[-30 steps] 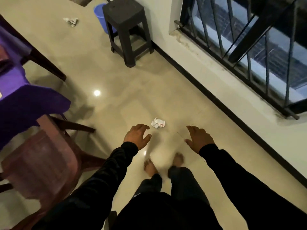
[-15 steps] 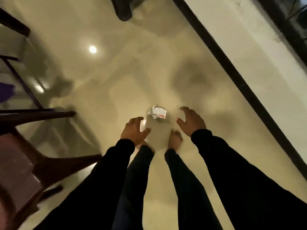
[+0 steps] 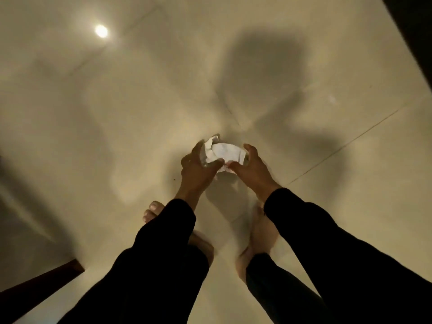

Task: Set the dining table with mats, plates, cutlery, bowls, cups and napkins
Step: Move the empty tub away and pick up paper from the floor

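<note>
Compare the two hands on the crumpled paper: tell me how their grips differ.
The left hand curls its fingers over the left end of the crumpled white paper, while the right hand cups the right end. The left thumb lies across the paper's near edge; the right hand's fingers arch more openly and show more gap. Whether the right hand truly grips is blurred. Both reach down from black sleeves over the glossy floor.

A glossy beige tiled floor (image 3: 117,136) reflects a round ceiling light (image 3: 101,31). A dark wood piece (image 3: 39,286) shows at the lower left corner, a dark strip (image 3: 413,31) top right.
</note>
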